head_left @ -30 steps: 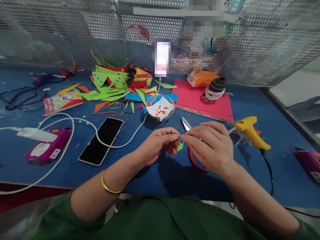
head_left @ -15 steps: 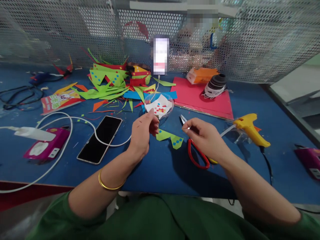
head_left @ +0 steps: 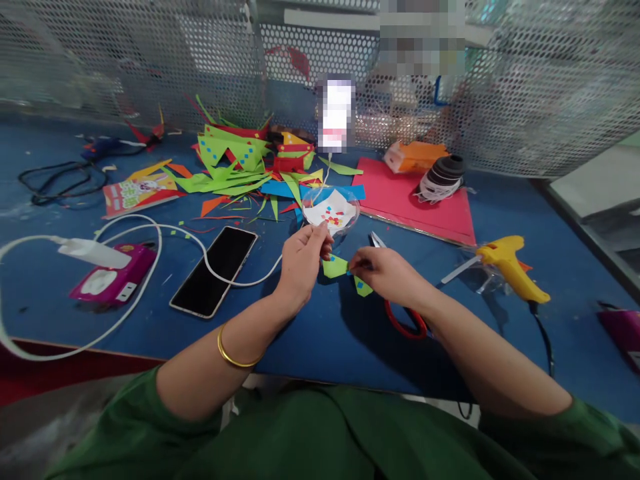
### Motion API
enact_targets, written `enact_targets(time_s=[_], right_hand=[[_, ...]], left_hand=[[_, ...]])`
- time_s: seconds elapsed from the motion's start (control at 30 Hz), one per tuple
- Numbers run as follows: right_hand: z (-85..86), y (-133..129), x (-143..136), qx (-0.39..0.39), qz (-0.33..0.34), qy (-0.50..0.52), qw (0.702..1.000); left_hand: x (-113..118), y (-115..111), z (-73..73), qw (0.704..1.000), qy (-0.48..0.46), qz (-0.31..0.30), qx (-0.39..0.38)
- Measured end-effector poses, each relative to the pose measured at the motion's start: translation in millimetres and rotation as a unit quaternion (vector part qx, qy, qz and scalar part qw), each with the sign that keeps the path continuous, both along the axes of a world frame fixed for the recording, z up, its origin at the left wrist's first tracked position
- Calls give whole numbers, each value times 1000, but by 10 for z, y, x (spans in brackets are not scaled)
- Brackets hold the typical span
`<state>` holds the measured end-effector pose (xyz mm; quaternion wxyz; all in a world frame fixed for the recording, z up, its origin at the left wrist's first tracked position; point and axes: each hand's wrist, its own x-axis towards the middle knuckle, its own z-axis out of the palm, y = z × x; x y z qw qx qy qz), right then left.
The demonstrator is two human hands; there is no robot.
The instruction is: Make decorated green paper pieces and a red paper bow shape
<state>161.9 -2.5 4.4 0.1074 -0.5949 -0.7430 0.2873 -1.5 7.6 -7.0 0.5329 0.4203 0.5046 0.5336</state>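
A green paper mask [head_left: 335,267] with small blue squares lies on the blue table between my hands. My left hand [head_left: 303,263] is closed in a pinch at the mask's upper left, in front of a clear dish [head_left: 356,215]; what it holds is too small to make out. White paper [head_left: 325,208] with tiny red, yellow and blue bits fills the dish. Over the mask's middle, my right hand [head_left: 393,273] pinches its fingertips at the paper, with a speck of blue beside them. Red-handled scissors [head_left: 406,323] lie partly hidden under this hand, blades pointing away.
A black phone [head_left: 215,270] lies at left under a white cable. Beyond are a purple power socket [head_left: 135,270], green masks [head_left: 233,152] and coloured paper scraps [head_left: 225,180]. Right, a yellow glue gun [head_left: 513,263] rests near red sheets [head_left: 435,217]. Perforated metal [head_left: 150,60] stands behind.
My right hand has moved left from beside the scissor blades onto the mask, covering its middle. My left hand stays pinched near the dish. The whole view has shifted slightly.
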Motion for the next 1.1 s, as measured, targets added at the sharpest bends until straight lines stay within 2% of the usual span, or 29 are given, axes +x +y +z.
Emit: enact_targets(time_s=[0.13, 0.23, 0.33, 0.4, 0.57, 0.7, 0.87, 1.1], right_hand=[[62, -53, 119, 49, -69, 152, 985], [112, -102, 181, 78, -117, 209, 968], [143, -147, 187, 124, -121, 203, 964], [150, -169, 170, 151, -113, 193, 963], [146, -200, 117, 172, -105, 189, 961], [143, -208, 102, 170, -96, 195, 961], [114, -191, 116, 210, -101, 212, 949], [38, -195, 70, 210, -112, 223, 945]], left_hand=[[-9, -9, -2, 997, 26, 56, 45], [-4, -35, 10, 999, 25, 33, 33], [12, -77, 36, 998, -15, -53, -17], [21, -103, 61, 995, -43, -84, -46], [35, -134, 101, 992, -52, -94, -62], [38, -137, 74, 991, -38, -103, -74], [38, -142, 36, 990, -34, -114, -78], [61, -157, 27, 985, -40, -142, -84]])
